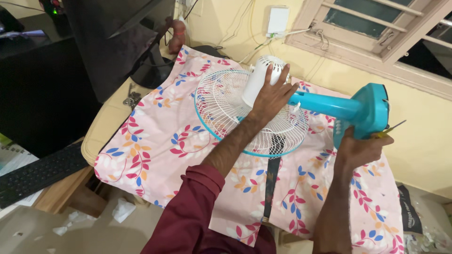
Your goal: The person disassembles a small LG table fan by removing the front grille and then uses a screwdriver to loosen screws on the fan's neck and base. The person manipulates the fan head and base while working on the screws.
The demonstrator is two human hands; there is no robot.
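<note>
A small table fan lies on its side on a pink floral cloth [160,136]. Its white wire grille [221,101] with a turquoise rim faces down on the cloth. My left hand [273,96], in a maroon sleeve, rests spread over the white motor housing [256,80]. The turquoise stem [325,106] runs right to the turquoise base [372,106], which is lifted off the cloth. My right hand [358,148] grips the lower edge of that base. A thin yellow and metal tool [391,129] sticks out beside this hand; how it is held is hidden.
A dark monitor [108,42] stands at the back left, with a black keyboard [37,174] lower left. A yellow wall, white wall box [278,21] and window frame [376,23] lie behind. A dark strap [270,188] hangs over the cloth's front edge. Paper scraps [122,209] litter the floor.
</note>
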